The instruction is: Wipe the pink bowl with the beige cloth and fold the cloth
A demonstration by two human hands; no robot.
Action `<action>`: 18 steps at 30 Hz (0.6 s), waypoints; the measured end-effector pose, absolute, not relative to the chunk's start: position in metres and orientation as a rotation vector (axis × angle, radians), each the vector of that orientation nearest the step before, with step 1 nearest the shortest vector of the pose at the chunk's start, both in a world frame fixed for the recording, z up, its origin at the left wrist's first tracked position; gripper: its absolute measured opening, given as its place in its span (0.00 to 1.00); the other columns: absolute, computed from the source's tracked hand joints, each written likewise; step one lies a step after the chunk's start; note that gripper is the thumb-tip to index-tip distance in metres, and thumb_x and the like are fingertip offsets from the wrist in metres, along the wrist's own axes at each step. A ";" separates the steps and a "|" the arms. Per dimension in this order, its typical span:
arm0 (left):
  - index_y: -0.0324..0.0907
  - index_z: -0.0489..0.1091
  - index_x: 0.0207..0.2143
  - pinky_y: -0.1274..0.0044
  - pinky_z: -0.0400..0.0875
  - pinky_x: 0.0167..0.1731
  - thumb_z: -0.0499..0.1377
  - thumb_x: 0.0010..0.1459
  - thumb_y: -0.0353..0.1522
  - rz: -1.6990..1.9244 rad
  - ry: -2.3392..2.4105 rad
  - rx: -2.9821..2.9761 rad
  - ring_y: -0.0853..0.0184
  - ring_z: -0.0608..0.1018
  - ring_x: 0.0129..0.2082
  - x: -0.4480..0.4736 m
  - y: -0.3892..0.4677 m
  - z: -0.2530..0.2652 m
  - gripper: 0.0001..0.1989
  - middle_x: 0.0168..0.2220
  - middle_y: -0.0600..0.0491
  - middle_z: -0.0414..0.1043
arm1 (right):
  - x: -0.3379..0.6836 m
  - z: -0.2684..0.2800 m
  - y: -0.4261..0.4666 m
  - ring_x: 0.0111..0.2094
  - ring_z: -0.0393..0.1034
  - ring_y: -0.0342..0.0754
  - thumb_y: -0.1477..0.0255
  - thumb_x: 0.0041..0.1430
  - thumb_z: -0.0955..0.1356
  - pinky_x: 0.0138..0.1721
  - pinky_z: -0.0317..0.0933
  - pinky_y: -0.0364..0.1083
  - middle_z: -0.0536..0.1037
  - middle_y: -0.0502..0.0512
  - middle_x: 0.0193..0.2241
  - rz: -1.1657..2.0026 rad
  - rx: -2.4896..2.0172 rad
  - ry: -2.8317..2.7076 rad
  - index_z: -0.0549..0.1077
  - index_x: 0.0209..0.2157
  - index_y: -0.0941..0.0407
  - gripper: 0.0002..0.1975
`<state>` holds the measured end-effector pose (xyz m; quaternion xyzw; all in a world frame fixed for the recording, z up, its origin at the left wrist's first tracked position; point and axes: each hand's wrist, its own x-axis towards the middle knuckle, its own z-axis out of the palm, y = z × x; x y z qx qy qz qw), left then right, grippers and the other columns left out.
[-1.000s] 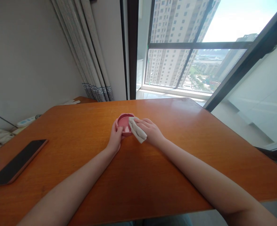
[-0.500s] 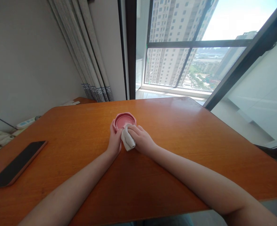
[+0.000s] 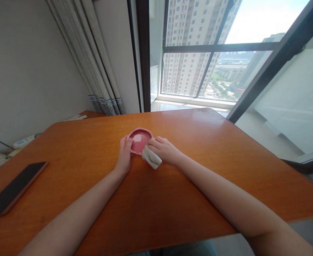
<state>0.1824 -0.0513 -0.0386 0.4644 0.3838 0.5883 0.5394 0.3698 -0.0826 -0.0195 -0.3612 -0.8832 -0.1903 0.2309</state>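
The shallow pink dish is between both hands, over the middle of the wooden table; whether its base touches the tabletop cannot be told. The left hand grips the dish's left side, thumb at the rim. The right hand has its fingers closed on a folded pale cloth, which touches the near right rim.

Caution: the dish may twist or slip if the cloth presses harder than the one-sided left grip resists. Loose cloth folds may catch the rim and tip it.

Compared with half a second earlier, the cloth has shifted from the near rim rightward, and the hands are farther apart.
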 end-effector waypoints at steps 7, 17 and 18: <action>0.42 0.67 0.40 0.78 0.68 0.33 0.58 0.53 0.43 1.391 0.892 1.018 0.70 0.72 0.33 0.185 -0.050 -0.037 0.17 0.36 0.53 0.70 | 0.353 -0.019 -0.091 0.41 0.62 0.48 0.74 0.65 0.57 0.43 0.59 0.48 0.71 0.59 0.47 -0.471 -1.037 -2.349 0.69 0.45 0.57 0.13; 0.44 0.59 0.37 0.81 0.65 0.27 0.65 0.46 0.39 1.376 0.830 0.898 0.76 0.68 0.24 0.192 -0.065 -0.031 0.20 0.29 0.60 0.63 | 0.326 -0.022 -0.102 0.37 0.60 0.50 0.73 0.63 0.59 0.39 0.57 0.48 0.72 0.60 0.40 -0.393 -1.259 -2.199 0.70 0.41 0.58 0.10; 0.45 0.60 0.39 0.81 0.65 0.27 0.66 0.45 0.38 1.344 0.805 0.911 0.75 0.69 0.25 0.192 -0.064 -0.032 0.22 0.30 0.59 0.65 | 0.330 -0.023 -0.098 0.35 0.60 0.49 0.73 0.63 0.59 0.38 0.57 0.48 0.72 0.59 0.36 -0.401 -1.270 -2.215 0.70 0.38 0.58 0.10</action>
